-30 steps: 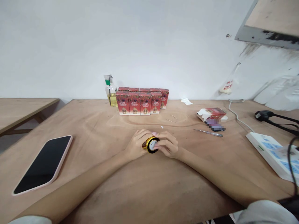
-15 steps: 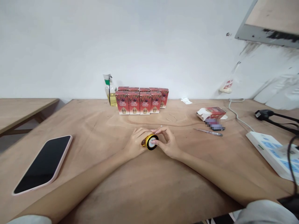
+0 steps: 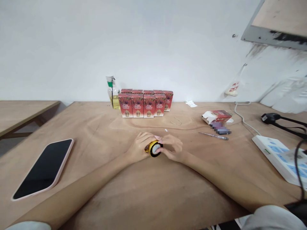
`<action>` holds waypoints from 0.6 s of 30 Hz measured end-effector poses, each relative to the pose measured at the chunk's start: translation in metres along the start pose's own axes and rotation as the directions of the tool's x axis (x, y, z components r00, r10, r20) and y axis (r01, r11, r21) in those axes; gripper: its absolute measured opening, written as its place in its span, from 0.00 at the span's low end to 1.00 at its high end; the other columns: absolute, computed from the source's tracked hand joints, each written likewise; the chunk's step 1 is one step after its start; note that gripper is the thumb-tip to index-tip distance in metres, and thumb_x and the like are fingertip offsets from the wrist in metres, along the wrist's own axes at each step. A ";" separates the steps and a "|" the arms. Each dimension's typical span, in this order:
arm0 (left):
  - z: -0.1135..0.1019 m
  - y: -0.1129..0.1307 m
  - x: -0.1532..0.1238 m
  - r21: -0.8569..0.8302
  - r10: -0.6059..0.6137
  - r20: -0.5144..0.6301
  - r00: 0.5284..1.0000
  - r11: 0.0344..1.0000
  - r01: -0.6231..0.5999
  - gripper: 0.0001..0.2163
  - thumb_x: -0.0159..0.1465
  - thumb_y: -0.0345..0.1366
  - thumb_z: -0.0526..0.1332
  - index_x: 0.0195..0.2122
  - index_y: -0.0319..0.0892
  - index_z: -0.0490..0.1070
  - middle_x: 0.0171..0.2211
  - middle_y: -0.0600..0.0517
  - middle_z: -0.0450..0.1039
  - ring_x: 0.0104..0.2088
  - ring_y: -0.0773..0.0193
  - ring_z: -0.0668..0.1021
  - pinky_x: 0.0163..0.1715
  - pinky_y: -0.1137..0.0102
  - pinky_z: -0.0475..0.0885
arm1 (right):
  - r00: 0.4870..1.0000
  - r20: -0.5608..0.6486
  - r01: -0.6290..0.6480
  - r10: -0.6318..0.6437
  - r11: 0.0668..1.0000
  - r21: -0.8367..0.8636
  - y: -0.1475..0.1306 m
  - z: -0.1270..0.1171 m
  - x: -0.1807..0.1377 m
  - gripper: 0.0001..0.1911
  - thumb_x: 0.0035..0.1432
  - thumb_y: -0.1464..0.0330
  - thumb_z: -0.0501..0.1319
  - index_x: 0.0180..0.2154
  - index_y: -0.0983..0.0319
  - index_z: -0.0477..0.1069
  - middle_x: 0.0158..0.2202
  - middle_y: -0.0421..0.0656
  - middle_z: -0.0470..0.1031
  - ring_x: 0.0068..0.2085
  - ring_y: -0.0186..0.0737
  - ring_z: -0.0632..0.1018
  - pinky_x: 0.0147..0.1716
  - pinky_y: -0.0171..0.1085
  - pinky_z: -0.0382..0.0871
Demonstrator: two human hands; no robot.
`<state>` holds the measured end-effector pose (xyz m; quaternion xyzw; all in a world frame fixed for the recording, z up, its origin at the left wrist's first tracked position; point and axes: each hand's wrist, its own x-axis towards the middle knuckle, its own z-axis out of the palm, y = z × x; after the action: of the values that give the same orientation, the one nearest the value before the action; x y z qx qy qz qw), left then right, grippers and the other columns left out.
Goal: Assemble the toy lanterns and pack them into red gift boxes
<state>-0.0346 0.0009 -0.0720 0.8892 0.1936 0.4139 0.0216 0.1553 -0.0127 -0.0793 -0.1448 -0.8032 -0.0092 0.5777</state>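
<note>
My left hand [image 3: 140, 147] is closed around the body of a small gold lantern [image 3: 150, 149], which lies tilted with its underside turned towards me. That underside shows a black ring and a pale round disc [image 3: 155, 149] in its middle. My right hand [image 3: 172, 147] is closed at the base, with its thumb on the disc and its other fingers bent by the upper rim. Most of the lantern's body is hidden by my left hand. Just beyond the hands, a tiny white scrap [image 3: 166, 130] lies on the wooden table [image 3: 148, 191].
Several red boxes [image 3: 137, 106] stand in rows near the wall, beside a bottle of yellow liquid [image 3: 115, 97]. To the right are an opened red box [image 3: 218, 116], a screwdriver [image 3: 213, 136] and a power strip [image 3: 275, 156]. A phone [image 3: 44, 169] lies left.
The lantern's base has dipped slightly towards me. My right hand's fingers have shifted and lowered over the rim, and the white scrap behind them shows more fully.
</note>
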 end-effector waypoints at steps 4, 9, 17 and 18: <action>0.003 -0.001 -0.003 0.027 -0.018 -0.032 0.999 0.999 0.019 0.12 0.63 0.42 0.58 0.44 0.41 0.70 0.38 0.45 0.77 0.40 0.59 0.77 0.37 0.66 0.67 | 0.999 -0.043 -0.003 0.004 1.000 0.024 0.000 0.003 -0.002 0.17 0.55 0.70 0.64 0.47 0.57 0.67 0.34 0.44 0.78 0.37 0.40 0.80 0.35 0.38 0.77; 0.004 0.001 -0.001 0.036 -0.026 -0.033 0.999 0.999 0.027 0.13 0.65 0.42 0.56 0.42 0.38 0.72 0.37 0.45 0.77 0.38 0.58 0.77 0.35 0.66 0.67 | 0.999 -0.016 -0.043 0.044 0.997 0.071 0.001 0.001 -0.003 0.18 0.55 0.70 0.64 0.48 0.57 0.65 0.38 0.46 0.79 0.40 0.41 0.80 0.38 0.38 0.77; 0.002 0.000 -0.001 0.047 -0.043 -0.020 0.999 0.998 0.043 0.14 0.63 0.43 0.58 0.44 0.40 0.70 0.39 0.45 0.76 0.39 0.59 0.76 0.37 0.65 0.68 | 0.984 0.072 -0.168 0.162 0.982 0.083 0.001 -0.002 -0.001 0.15 0.55 0.67 0.64 0.44 0.58 0.65 0.43 0.48 0.77 0.47 0.43 0.78 0.44 0.41 0.75; 0.001 0.000 -0.001 0.043 -0.050 -0.008 0.999 0.998 0.051 0.13 0.62 0.42 0.59 0.44 0.40 0.69 0.39 0.45 0.76 0.40 0.59 0.76 0.38 0.66 0.68 | 0.980 0.078 -0.189 0.182 0.978 0.089 0.000 -0.003 0.000 0.15 0.54 0.67 0.65 0.44 0.58 0.65 0.43 0.48 0.77 0.47 0.42 0.78 0.45 0.41 0.74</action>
<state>-0.0340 0.0012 -0.0735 0.8830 0.2250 0.4118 0.0122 0.1578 -0.0131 -0.0787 -0.1913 -0.8053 0.0884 0.5541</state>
